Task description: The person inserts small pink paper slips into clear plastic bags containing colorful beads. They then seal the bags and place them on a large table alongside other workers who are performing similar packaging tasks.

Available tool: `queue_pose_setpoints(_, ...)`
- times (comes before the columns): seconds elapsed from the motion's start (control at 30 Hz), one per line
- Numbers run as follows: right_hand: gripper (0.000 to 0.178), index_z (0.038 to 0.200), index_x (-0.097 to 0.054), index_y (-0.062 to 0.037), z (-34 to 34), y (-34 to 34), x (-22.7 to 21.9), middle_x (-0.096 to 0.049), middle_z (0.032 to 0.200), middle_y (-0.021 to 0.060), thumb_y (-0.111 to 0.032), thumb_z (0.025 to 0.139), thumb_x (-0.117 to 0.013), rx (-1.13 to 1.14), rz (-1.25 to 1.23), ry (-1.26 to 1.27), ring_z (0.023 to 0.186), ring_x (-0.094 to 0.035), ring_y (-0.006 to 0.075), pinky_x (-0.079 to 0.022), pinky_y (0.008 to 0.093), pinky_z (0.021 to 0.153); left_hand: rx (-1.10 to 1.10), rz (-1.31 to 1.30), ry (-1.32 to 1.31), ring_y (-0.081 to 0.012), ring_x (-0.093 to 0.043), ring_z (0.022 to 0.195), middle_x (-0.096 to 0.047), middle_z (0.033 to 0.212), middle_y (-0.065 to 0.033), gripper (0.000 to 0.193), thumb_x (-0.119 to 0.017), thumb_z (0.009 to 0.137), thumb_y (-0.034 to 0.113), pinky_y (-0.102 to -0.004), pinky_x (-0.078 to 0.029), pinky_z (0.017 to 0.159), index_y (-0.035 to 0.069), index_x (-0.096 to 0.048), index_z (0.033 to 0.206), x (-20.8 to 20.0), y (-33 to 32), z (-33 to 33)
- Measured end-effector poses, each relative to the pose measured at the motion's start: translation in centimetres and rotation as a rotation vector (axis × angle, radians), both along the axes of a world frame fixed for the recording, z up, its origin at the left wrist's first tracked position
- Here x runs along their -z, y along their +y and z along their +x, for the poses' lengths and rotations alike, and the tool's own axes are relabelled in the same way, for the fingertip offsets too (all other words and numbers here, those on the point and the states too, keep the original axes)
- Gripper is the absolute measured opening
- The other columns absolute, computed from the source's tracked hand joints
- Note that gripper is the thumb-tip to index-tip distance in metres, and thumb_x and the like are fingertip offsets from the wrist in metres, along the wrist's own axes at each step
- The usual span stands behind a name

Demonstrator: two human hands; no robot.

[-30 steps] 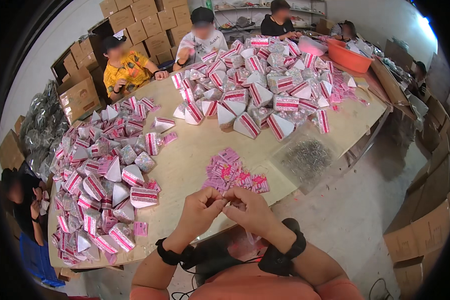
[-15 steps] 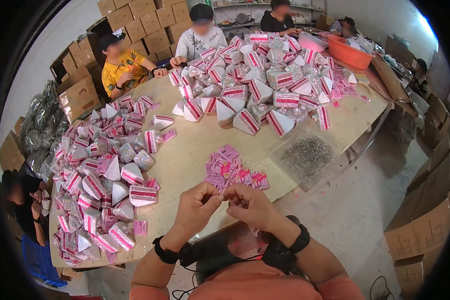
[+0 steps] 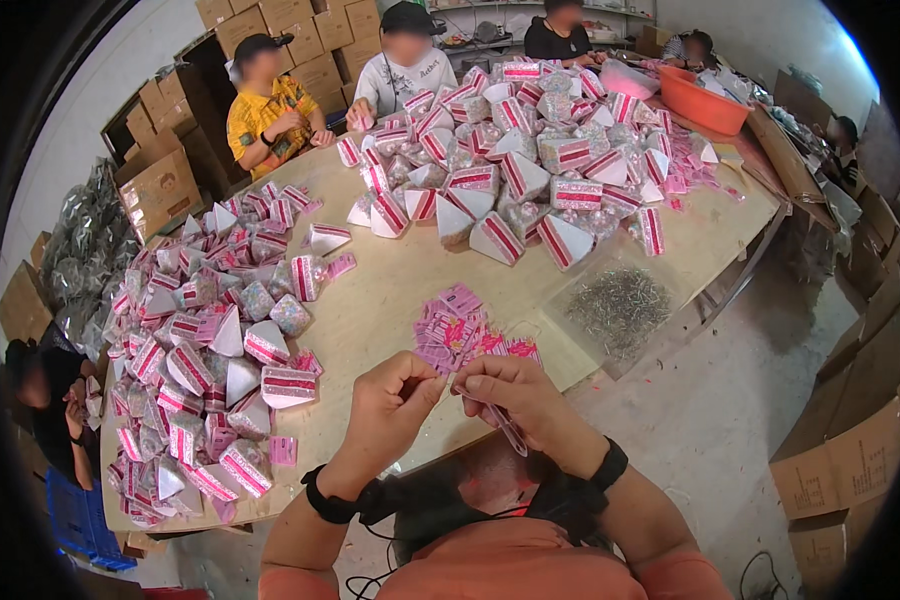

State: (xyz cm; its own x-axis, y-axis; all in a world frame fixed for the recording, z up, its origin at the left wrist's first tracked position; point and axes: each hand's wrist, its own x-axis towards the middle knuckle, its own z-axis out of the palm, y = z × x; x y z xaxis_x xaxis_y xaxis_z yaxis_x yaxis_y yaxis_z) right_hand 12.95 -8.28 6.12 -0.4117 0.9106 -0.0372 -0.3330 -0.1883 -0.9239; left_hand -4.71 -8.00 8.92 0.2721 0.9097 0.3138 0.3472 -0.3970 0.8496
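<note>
Over the near table edge, my left hand (image 3: 395, 405) and my right hand (image 3: 515, 398) meet fingertip to fingertip, both pinched closed. From my right hand hangs a thin pink card tag (image 3: 510, 432), seen nearly edge-on. What my left fingertips pinch is too small to make out. Just beyond my hands lies a loose heap of pink card tags (image 3: 450, 325). To the right of it, a clear shallow tray (image 3: 577, 345) holds many small silvery pin-like metal pieces (image 3: 620, 305).
Cake-slice-shaped glittery items with pink stripes form a left pile (image 3: 185, 365) and a far pile (image 3: 510, 180). An orange basin (image 3: 705, 105) stands far right. Several people sit around the table (image 3: 370, 300). Cardboard boxes (image 3: 850, 470) line the right side.
My right hand has turned, and the pink tag now shows below it. My fingertips have shifted slightly farther away. The person in yellow has leaned to the right.
</note>
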Motion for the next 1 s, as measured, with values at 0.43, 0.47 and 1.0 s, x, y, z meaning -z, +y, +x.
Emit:
queue_pose_setpoints(0.43,0.008,0.086,-0.054,0.0002,0.2,0.1,0.6,-0.056,0.074,0.0016,-0.006,0.082,-0.054,0.113,0.130,0.037,0.068,-0.055,0.0079,-0.044,0.0214,0.062,0.020,0.002,0.008,-0.0017,-0.042,0.056,-0.048,0.062,0.0037,0.012,-0.060,0.081,0.009,-0.0167,-0.034,0.049,0.003,-0.051,0.075,0.4,0.6,0.4)
queue_pose_setpoints(0.47,0.008,0.086,-0.055,0.0005,0.2,0.2,0.6,-0.057,0.073,0.0027,-0.006,0.082,-0.054,0.126,0.136,0.030,0.067,-0.055,0.0086,-0.045,0.0216,0.062,0.014,0.002,-0.006,-0.0024,-0.042,0.055,-0.049,0.062,0.0027,0.011,-0.060,0.080,0.008,-0.0177,-0.034,0.049,0.002,-0.052,0.075,0.5,0.7,0.5)
queue_pose_setpoints(1.0,0.007,0.083,-0.058,0.0004,1.2,0.5,0.1,-0.055,0.076,0.0034,-0.003,0.077,-0.058,0.326,0.467,-0.377,0.069,-0.050,0.0115,-0.041,0.0253,0.061,0.067,-0.131,-0.163,-0.0023,-0.039,0.056,-0.047,0.062,0.0038,0.008,-0.059,0.080,0.006,-0.0179,-0.033,0.049,0.001,-0.054,0.077,1.3,1.4,1.6)
